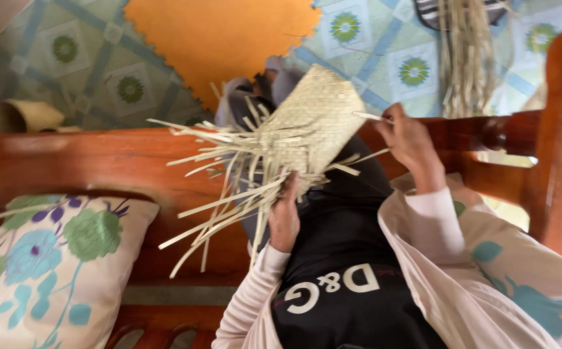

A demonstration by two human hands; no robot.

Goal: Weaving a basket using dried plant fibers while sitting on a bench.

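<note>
Held at centre over the lap: a half-woven palm-leaf mat (313,123), loose strands trailing toward eight o'clock. Left hand (285,216) closed on its lower edge, fingers pressed together. Right hand (410,142), at three o'clock, pinched one strip (371,117).

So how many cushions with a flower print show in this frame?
1. A flower-print cushion lies at lower left on the wooden bench, left of the left hand; others may be out of frame.

Wooden bench (87,161), floral cushion (48,265) on it
</note>
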